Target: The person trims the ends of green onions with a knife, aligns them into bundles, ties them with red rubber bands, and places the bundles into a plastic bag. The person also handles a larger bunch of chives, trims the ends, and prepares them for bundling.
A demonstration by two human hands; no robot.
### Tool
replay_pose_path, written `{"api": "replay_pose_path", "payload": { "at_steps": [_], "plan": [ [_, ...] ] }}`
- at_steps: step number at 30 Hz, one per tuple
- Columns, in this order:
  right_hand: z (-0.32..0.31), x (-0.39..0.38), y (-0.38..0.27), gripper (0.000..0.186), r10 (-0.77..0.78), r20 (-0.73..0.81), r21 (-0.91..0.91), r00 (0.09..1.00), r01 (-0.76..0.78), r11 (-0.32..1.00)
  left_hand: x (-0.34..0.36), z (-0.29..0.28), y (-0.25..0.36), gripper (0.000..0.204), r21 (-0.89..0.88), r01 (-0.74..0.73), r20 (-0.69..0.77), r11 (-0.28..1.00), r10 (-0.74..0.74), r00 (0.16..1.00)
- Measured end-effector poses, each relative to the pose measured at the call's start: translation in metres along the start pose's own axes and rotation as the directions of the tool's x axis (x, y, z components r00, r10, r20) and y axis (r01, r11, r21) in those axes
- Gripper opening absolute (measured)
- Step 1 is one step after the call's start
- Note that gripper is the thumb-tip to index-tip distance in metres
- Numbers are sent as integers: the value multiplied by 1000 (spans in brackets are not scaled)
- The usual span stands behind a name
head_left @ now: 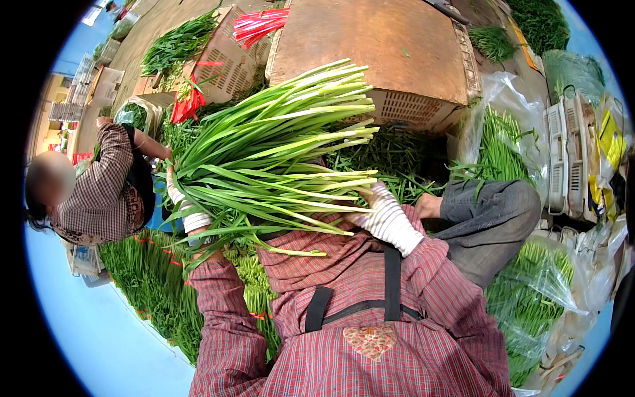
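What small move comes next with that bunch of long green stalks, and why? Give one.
Probably square up the pale ends: the big bunch of long green stalks lies across both gloved hands, left hand and right hand, with its tips fanned unevenly and one stalk drooping loose.

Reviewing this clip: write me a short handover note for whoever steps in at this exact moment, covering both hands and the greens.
Left hand: gloved, closed around the narrow end of the bundle of long green stalks.
Right hand: gloved, under the bundle's pale ends, mostly hidden; grip unclear.
Bundle: held across the lap, fanned out toward the upturned crate.
Done: tied bundles with red bands lie on the left.
Left: the held bundle shows no band; loose greens lie ahead.
Nearby: another person on the left.
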State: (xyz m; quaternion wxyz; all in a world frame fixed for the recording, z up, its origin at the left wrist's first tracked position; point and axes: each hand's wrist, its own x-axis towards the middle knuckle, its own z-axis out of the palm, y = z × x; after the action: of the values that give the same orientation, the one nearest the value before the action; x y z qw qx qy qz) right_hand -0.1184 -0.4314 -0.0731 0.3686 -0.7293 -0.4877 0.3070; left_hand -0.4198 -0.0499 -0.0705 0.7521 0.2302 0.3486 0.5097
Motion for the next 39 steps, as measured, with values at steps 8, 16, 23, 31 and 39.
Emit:
{"api": "replay_pose_path", "payload": {
  "at_steps": [8,16,23,31,39],
  "plan": [
    [-4,4,0,27,-70,216,37,974,63,997,-5,5,2,30,10,-10,-18,1000,10,1000],
    [-19,-16,-1,24,-311,83,-105,947,319,942,0,-2,3,29,23,-3,-22,1000,3,1000],
    [-43,-18,-15,23,-368,127,-34,921,375,927,5,-8,6,28,45,13,-23,999,-12,1000],
    [-62,-22,-13,26,-341,-60,59,938,344,937,2,-4,3,27,40,0,-19,999,1,1000],
    [-97,-26,-25,27,-161,-348,-399,924,10,917,-6,5,2,27,37,-19,-21,999,20,1000]
  ]
}}
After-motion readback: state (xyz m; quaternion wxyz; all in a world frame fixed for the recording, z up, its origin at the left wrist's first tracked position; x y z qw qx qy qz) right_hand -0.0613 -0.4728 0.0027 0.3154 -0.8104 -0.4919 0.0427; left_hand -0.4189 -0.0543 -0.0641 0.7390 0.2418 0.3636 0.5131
